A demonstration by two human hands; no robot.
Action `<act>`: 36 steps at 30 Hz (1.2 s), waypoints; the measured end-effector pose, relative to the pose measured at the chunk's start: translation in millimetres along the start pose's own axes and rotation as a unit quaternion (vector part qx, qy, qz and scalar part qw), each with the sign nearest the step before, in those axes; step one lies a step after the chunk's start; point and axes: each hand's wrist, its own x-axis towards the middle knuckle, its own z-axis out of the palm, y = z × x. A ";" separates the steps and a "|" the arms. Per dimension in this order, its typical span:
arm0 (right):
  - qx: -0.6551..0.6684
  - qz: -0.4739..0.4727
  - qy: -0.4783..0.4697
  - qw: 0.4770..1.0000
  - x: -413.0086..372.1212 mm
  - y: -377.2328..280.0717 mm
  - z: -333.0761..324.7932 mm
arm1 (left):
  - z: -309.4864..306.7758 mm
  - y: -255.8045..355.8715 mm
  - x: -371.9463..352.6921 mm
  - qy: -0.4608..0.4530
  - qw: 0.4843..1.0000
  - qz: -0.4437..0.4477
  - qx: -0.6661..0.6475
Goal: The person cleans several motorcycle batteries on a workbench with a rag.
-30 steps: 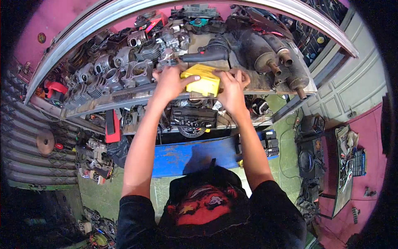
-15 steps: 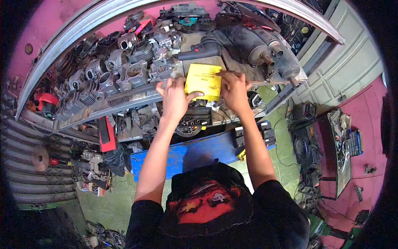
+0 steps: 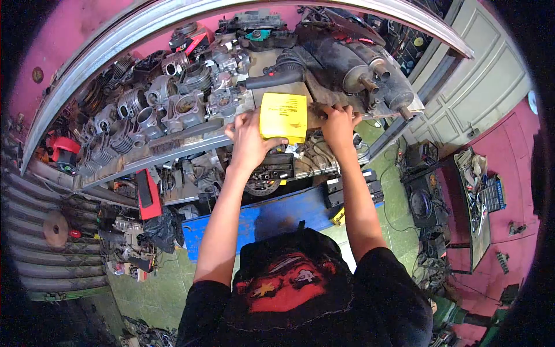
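Note:
A yellow box (image 3: 283, 117) with dark print is held over the front edge of the upper shelf. My left hand (image 3: 250, 139) grips its left side, with the thumb across the lower edge. To the right of the box, a small gap away, is my right hand (image 3: 338, 124), its fingers bent and pinched near a small dark thing that I cannot make out. Behind the box lies a black curved pipe (image 3: 277, 76) on the shelf.
Metal engine cylinders (image 3: 187, 105) crowd the shelf's left part. Exhaust mufflers (image 3: 352, 72) lie at its right. Below stands a blue bench (image 3: 260, 217) with black cases (image 3: 370, 188) at its right end. A red box (image 3: 148, 194) hangs at the left.
My right hand has come away from the yellow box and moved slightly right. The box has turned to show its printed face, still in my left hand.

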 end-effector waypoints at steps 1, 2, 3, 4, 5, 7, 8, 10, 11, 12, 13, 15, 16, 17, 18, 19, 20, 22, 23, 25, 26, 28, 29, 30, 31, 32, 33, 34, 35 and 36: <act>0.000 0.001 0.001 1.000 2.0 2.2 1.3 | 2.1 -0.2 -0.6 0.000 1.000 0.001 0.000; 0.018 0.013 0.009 1.000 2.8 4.1 3.1 | 5.0 -1.2 -2.4 0.007 1.000 -0.008 -0.001; 0.037 0.026 0.018 0.999 3.9 2.9 -0.2 | 6.9 -1.4 -3.4 0.014 1.000 -0.018 -0.001; 0.037 0.026 0.016 0.999 5.4 0.9 -3.0 | 8.8 -1.8 -4.2 0.013 1.000 -0.019 -0.001; 0.094 0.021 0.072 0.993 7.7 -2.1 -5.3 | 10.7 -2.2 -4.7 0.008 1.000 -0.029 0.001; 0.180 0.003 0.092 0.979 12.8 -21.0 -28.3 | 14.1 0.1 -5.5 0.002 0.999 -0.040 0.003; 0.196 -0.047 0.102 0.974 13.9 -36.0 -39.7 | 16.6 4.3 -5.6 0.013 0.999 -0.048 0.002; 0.080 -0.091 0.090 0.988 27.8 -55.9 -27.4 | 22.3 6.6 -3.6 0.024 0.998 -0.053 -0.001; 0.069 -0.098 0.081 0.989 37.2 -67.5 -20.0 | 26.5 6.1 -3.9 0.048 0.997 -0.056 -0.016; 0.058 -0.106 0.071 0.990 42.3 -78.9 -14.1 | 30.2 5.8 -5.3 0.072 0.995 -0.059 -0.030; 0.087 -0.142 0.048 0.985 43.1 -89.5 -16.3 | 28.6 8.6 -5.3 0.074 0.995 -0.064 -0.029; 0.102 -0.201 0.052 0.973 35.9 -112.0 -16.8 | 31.0 5.3 -4.9 0.073 0.995 -0.070 -0.023; 0.091 -0.239 0.078 0.964 27.8 -116.7 -18.3 | 32.4 2.5 -5.0 0.073 0.994 -0.075 -0.016; 0.091 -0.239 0.078 0.964 18.7 -112.0 -22.9 | 33.9 0.5 -5.2 0.068 0.993 -0.091 -0.014; 0.114 -0.239 0.035 0.964 8.7 -100.9 -34.2 | 33.8 1.1 -4.7 0.069 0.993 -0.091 -0.015; 0.136 -0.239 -0.008 0.961 -0.9 -89.4 -43.9 | 34.0 3.2 -5.0 0.085 0.992 -0.088 -0.014; 0.166 -0.227 0.042 0.959 -10.3 -78.8 -50.1 | 34.2 5.7 -6.3 0.101 0.991 -0.087 -0.013; 0.122 -0.189 0.021 0.974 -15.8 -58.2 -69.6 | 27.2 12.6 -6.6 0.094 0.991 -0.089 -0.027; 0.094 -0.158 0.035 0.982 -12.0 -51.7 -67.6 | 27.4 12.3 -7.4 0.086 0.992 -0.091 -0.032; 0.061 -0.121 0.094 0.986 5.4 -49.1 -48.8 | 24.7 15.8 -8.4 0.079 0.992 -0.089 -0.043; 0.044 -0.111 0.080 0.990 16.8 -51.5 -36.9 | 26.6 14.0 -9.4 0.078 0.992 -0.090 -0.045; 0.071 -0.135 0.096 0.984 37.0 -66.3 -21.1 | 27.8 11.2 -8.7 0.107 0.991 -0.061 -0.045; 0.084 -0.157 0.071 0.981 40.9 -76.3 -14.1 | 26.9 13.1 -9.0 0.102 0.991 -0.069 -0.044; 0.098 -0.178 0.045 0.978 42.4 -87.3 -9.6 | 27.5 12.8 -8.9 0.102 0.991 -0.070 -0.044; 0.105 -0.212 0.057 0.970 36.3 -98.6 -15.1 | 28.4 11.5 -9.7 0.094 0.992 -0.080 -0.038; 0.105 -0.210 0.056 0.970 27.8 -98.4 -24.3 | 29.3 9.9 -9.8 0.087 0.992 -0.089 -0.032; 0.112 -0.237 0.028 0.965 17.6 -96.1 -34.4 | 31.0 8.1 -9.6 0.085 0.992 -0.088 -0.032; 0.118 -0.263 0.001 0.958 6.6 -91.9 -43.8 | 32.9 6.7 -9.5 0.088 0.992 -0.091 -0.031; 0.169 -0.261 0.016 0.950 -5.4 -81.4 -52.5 | 35.4 5.5 -10.0 0.091 0.991 -0.094 -0.030; 0.167 -0.260 0.015 0.951 -13.6 -68.1 -57.7 | 33.7 8.1 -10.4 0.090 0.991 -0.093 -0.032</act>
